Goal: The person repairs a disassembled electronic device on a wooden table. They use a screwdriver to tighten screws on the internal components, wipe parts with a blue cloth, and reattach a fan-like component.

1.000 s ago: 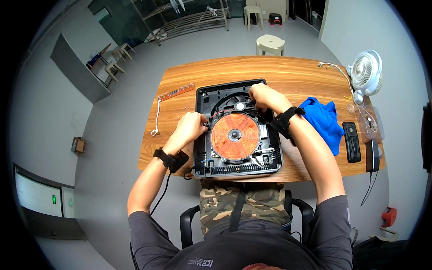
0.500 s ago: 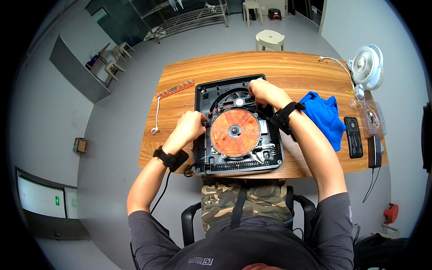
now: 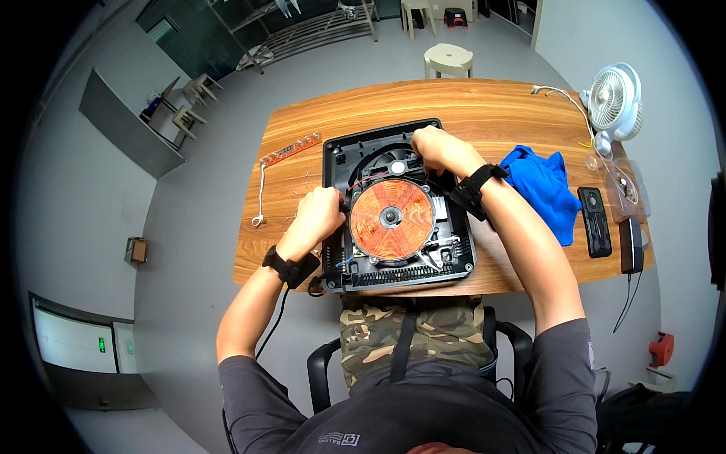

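An opened induction cooker (image 3: 408, 283), its black housing lying face up, is in front of me on the wooden table. A round copper coil (image 3: 392, 219) fills its middle, with a black cooling fan (image 3: 395, 156) behind it. My left hand (image 3: 319, 214) is closed at the housing's left side, its fingertips beside the coil. Curled over the far right part, next to the fan, is my right hand (image 3: 442, 150), also closed. Both sets of fingertips are mostly hidden, and what they grip cannot be made out. Thin red wires run between fan and coil.
An orange circuit strip (image 3: 291, 150) with a white cable lies at the table's left. Toward the right are a blue cloth (image 3: 541, 193), a black phone-like device (image 3: 595, 222), a clear plastic box (image 3: 626, 185) and a white desk fan (image 3: 614, 102). A stool (image 3: 448, 59) stands beyond the table.
The whole view has shifted slightly. Both hands stay at nearly the same places on the cooker, and the left one sits a little closer in against the housing.
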Demonstrator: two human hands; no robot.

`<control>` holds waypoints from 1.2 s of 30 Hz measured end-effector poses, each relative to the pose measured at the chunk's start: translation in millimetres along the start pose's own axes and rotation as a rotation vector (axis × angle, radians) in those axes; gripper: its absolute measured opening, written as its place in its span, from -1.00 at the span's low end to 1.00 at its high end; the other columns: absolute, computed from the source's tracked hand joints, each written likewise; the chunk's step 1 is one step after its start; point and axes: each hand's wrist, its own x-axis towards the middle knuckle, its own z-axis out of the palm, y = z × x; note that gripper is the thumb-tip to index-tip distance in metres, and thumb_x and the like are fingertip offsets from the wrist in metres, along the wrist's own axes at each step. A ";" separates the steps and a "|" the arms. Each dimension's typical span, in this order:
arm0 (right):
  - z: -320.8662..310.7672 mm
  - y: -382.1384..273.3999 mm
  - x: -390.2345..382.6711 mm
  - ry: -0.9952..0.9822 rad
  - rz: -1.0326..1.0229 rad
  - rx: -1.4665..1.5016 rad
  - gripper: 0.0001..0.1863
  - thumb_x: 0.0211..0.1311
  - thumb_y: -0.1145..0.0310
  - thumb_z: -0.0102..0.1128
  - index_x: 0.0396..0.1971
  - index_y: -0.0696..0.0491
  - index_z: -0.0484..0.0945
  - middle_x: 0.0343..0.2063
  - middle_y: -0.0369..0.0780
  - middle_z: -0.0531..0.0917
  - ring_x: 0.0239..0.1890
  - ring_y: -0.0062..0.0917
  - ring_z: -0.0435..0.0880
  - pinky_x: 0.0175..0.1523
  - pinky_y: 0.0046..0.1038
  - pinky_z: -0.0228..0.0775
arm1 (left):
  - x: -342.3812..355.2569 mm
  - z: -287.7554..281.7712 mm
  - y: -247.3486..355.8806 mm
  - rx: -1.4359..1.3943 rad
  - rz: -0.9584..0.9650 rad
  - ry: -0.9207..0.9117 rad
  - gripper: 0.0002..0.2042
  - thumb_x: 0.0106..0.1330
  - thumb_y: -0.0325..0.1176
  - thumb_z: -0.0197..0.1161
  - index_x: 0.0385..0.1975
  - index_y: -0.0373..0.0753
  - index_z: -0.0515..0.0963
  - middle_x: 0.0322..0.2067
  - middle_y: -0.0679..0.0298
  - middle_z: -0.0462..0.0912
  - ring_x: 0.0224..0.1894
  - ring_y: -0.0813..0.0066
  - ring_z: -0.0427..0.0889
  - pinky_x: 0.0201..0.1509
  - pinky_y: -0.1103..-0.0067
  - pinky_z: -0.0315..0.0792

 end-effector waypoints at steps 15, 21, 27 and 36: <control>2.7 4.8 9.8 -0.027 0.014 -0.013 -0.74 -0.09 0.74 0.41 -0.33 0.25 0.61 -0.38 0.00 0.74 -0.39 -0.23 0.82 -0.41 -0.32 0.69 | -33.0 -46.5 -9.6 -0.348 0.066 -0.142 -0.79 0.33 -0.46 0.25 -0.14 -0.38 0.72 -0.38 0.07 0.80 -0.32 0.33 0.81 -0.13 0.47 0.64; -4.3 -2.1 -0.9 -0.037 0.002 -0.003 -0.75 0.03 0.79 0.19 -0.25 0.32 0.65 -0.25 0.06 0.75 -0.31 -0.20 0.83 -0.38 -0.28 0.69 | -56.0 -46.7 -44.9 -0.392 0.085 -0.222 -0.81 0.20 -0.54 0.35 -0.21 -0.35 0.56 -0.26 0.14 0.73 -0.19 0.24 0.74 -0.05 0.39 0.60; -4.8 -4.6 0.6 -0.069 -0.001 -0.023 -0.73 0.03 0.80 0.19 -0.22 0.29 0.63 -0.23 0.06 0.74 -0.29 -0.20 0.83 -0.37 -0.28 0.70 | -73.7 -15.5 -60.6 -0.443 0.131 -0.342 -0.66 0.16 -0.48 0.46 -0.17 -0.33 0.42 -0.18 0.11 0.67 -0.09 0.27 0.69 0.00 0.40 0.56; -5.0 -5.9 -0.6 -0.063 0.015 -0.015 -0.75 0.05 0.77 0.23 -0.23 0.27 0.64 -0.24 0.04 0.75 -0.31 -0.23 0.83 -0.37 -0.31 0.70 | -76.4 -20.7 -79.0 -0.754 0.118 -0.398 -0.88 0.38 -0.55 0.28 -0.14 -0.34 0.55 -0.22 0.27 0.67 -0.18 0.56 0.67 -0.04 0.55 0.58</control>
